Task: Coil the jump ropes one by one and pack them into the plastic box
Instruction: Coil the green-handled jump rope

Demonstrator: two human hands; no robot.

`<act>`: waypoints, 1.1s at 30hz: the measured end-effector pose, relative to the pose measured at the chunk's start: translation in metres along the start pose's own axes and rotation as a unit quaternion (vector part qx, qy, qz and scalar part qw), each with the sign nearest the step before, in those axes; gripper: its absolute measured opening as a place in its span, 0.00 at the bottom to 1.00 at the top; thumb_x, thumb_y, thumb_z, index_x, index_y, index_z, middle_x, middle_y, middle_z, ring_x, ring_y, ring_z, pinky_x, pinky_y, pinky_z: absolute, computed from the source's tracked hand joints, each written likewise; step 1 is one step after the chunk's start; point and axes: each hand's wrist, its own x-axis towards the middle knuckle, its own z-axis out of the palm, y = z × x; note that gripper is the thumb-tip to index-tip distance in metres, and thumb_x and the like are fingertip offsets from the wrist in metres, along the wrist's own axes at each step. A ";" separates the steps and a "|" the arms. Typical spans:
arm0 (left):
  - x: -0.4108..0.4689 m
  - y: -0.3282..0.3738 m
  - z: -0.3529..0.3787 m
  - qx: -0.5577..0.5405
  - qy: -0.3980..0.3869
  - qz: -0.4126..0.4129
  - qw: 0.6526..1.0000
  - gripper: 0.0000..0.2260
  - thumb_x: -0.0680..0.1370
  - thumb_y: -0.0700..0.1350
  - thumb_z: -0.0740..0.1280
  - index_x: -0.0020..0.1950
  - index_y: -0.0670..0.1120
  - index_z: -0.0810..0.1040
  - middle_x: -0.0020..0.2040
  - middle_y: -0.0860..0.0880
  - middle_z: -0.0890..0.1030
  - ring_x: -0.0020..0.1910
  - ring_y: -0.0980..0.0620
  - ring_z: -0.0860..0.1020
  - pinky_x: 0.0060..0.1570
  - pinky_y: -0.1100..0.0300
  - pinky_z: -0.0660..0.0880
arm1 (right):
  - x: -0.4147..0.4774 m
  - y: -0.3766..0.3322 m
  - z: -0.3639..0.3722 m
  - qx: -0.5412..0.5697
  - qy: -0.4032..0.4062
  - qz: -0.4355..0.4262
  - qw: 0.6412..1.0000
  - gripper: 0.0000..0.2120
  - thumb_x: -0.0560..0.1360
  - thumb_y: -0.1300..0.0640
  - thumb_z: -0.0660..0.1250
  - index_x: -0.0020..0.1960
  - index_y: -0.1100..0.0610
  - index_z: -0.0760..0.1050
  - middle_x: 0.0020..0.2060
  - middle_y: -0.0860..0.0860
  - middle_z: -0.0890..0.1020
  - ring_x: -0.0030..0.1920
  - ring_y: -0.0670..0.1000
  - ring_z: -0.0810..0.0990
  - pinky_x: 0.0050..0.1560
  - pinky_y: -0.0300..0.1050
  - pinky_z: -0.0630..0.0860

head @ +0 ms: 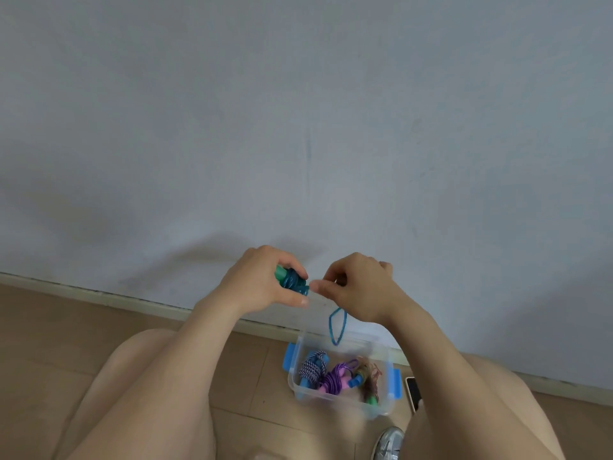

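My left hand (265, 280) grips a blue jump rope (293, 282) wound around its green handles, held up in front of the wall. My right hand (358, 287) pinches the rope's free end close beside the bundle, and a loose blue loop (337, 325) hangs down from it over the box. Below on the floor stands the clear plastic box (374, 411) with blue latches. Inside it lie three coiled ropes: a blue-and-white one (311, 366), a purple one (335, 378) and a brownish one with green handles (366, 380).
A phone (413, 391) lies on the tan floor to the right of the box. My grey shoe (388, 443) shows below the box, and my knees fill the lower left and right. A pale wall with a baseboard (99, 295) rises behind.
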 end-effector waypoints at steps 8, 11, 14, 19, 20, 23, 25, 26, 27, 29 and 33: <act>-0.004 0.021 -0.006 -0.191 0.003 0.034 0.981 0.07 0.78 0.55 0.75 0.52 0.54 0.88 0.40 0.57 0.84 0.30 0.60 0.76 0.34 0.64 0.73 | 0.002 0.001 0.002 0.418 0.073 0.059 0.904 0.09 0.78 0.51 0.77 0.43 0.57 0.86 0.31 0.52 0.75 0.32 0.51 0.71 0.33 0.43 0.72; -0.005 0.024 -0.007 -0.236 0.030 0.042 0.970 0.15 0.79 0.57 0.71 0.50 0.46 0.86 0.38 0.46 0.85 0.28 0.52 0.77 0.35 0.58 0.76 | 0.001 -0.004 0.001 0.457 0.084 0.089 0.881 0.12 0.77 0.47 0.77 0.46 0.57 0.87 0.33 0.53 0.75 0.32 0.49 0.70 0.31 0.38 0.71; -0.005 0.028 -0.006 -0.298 0.077 0.030 0.951 0.18 0.78 0.57 0.71 0.47 0.42 0.85 0.37 0.40 0.84 0.29 0.46 0.78 0.34 0.55 0.76 | 0.002 -0.009 0.005 0.483 0.059 0.116 0.866 0.19 0.77 0.41 0.75 0.44 0.58 0.85 0.32 0.51 0.74 0.30 0.48 0.67 0.29 0.38 0.68; 0.002 0.025 0.002 -0.380 0.135 -0.009 0.915 0.18 0.82 0.55 0.71 0.46 0.40 0.84 0.39 0.42 0.84 0.31 0.46 0.76 0.36 0.53 0.76 | 0.003 -0.021 0.021 0.530 0.017 0.141 0.836 0.13 0.85 0.52 0.66 0.43 0.55 0.80 0.38 0.53 0.71 0.25 0.46 0.66 0.28 0.43 0.60; 0.003 0.024 0.005 -0.388 0.148 -0.019 0.909 0.19 0.82 0.56 0.71 0.46 0.40 0.83 0.39 0.43 0.84 0.32 0.46 0.76 0.37 0.52 0.76 | 0.003 -0.023 0.024 0.532 0.012 0.138 0.836 0.14 0.85 0.53 0.64 0.44 0.55 0.81 0.39 0.53 0.71 0.25 0.46 0.66 0.28 0.43 0.59; 0.006 0.024 0.011 -0.394 0.197 -0.048 0.897 0.19 0.82 0.55 0.71 0.45 0.39 0.82 0.37 0.43 0.84 0.31 0.48 0.77 0.38 0.52 0.76 | -0.001 -0.029 0.028 0.513 -0.002 0.131 0.848 0.17 0.86 0.48 0.64 0.47 0.55 0.85 0.39 0.51 0.75 0.28 0.47 0.68 0.29 0.42 0.62; 0.008 0.022 0.013 -0.407 0.237 -0.079 0.879 0.19 0.81 0.55 0.72 0.45 0.38 0.81 0.36 0.44 0.84 0.30 0.50 0.76 0.37 0.53 0.77 | -0.003 -0.032 0.029 0.478 -0.015 0.110 0.871 0.16 0.85 0.47 0.65 0.49 0.54 0.87 0.38 0.50 0.77 0.29 0.47 0.69 0.30 0.41 0.66; 0.009 0.021 0.014 -0.401 0.250 -0.094 0.876 0.19 0.81 0.55 0.72 0.46 0.38 0.82 0.36 0.44 0.84 0.30 0.51 0.77 0.37 0.52 0.79 | -0.004 -0.033 0.030 0.452 -0.014 0.093 0.887 0.14 0.84 0.49 0.65 0.50 0.53 0.87 0.37 0.50 0.78 0.30 0.47 0.69 0.31 0.40 0.67; 0.010 0.020 0.013 -0.386 0.256 -0.103 0.880 0.19 0.80 0.56 0.73 0.47 0.39 0.82 0.37 0.45 0.85 0.30 0.51 0.77 0.39 0.51 0.79 | -0.004 -0.034 0.031 0.415 -0.003 0.071 0.907 0.12 0.84 0.52 0.66 0.50 0.53 0.88 0.37 0.53 0.79 0.31 0.47 0.70 0.33 0.41 0.69; 0.012 0.017 0.014 -0.340 0.246 -0.101 0.902 0.18 0.79 0.57 0.74 0.47 0.41 0.82 0.38 0.46 0.86 0.29 0.52 0.78 0.38 0.52 0.79 | -0.004 -0.032 0.031 0.323 0.025 0.021 0.946 0.11 0.81 0.55 0.67 0.44 0.55 0.86 0.35 0.57 0.80 0.33 0.46 0.70 0.37 0.43 0.70; 0.012 0.011 0.012 -0.166 0.211 -0.081 0.960 0.16 0.75 0.59 0.78 0.47 0.47 0.80 0.41 0.52 0.84 0.35 0.53 0.82 0.37 0.55 0.79 | -0.004 -0.025 0.020 0.264 -0.004 -0.011 0.964 0.07 0.74 0.59 0.69 0.38 0.58 0.83 0.32 0.53 0.78 0.32 0.49 0.70 0.38 0.45 0.71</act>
